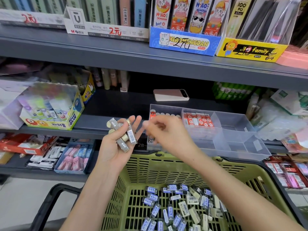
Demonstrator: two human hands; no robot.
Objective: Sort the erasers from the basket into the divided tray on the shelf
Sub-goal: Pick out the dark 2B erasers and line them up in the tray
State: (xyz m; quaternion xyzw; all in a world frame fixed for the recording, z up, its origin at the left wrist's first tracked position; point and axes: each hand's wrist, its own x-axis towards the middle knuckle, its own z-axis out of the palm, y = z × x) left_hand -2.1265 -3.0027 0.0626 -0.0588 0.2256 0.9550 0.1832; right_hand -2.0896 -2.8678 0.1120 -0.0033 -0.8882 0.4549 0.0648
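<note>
My left hand (116,144) is raised above the basket and grips a bunch of grey-sleeved erasers (124,134) in its palm. Just to the right of it is my right hand (160,130), blurred, with its fingers curled toward the left hand; nothing shows clearly between them. The green plastic basket (150,165) below holds several blue-and-white and cream erasers (180,207). On the shelf behind my right hand stands the clear divided tray (233,124). Its back left and back middle compartments hold red-and-white erasers (198,120); the right compartments look empty.
A pink phone (170,95) lies on the shelf behind the tray. A glue-stick display box (53,112) stands on the left of the same shelf. Boxes of erasers (73,155) sit on the lower shelf at left. The basket's black handle (50,200) hangs at lower left.
</note>
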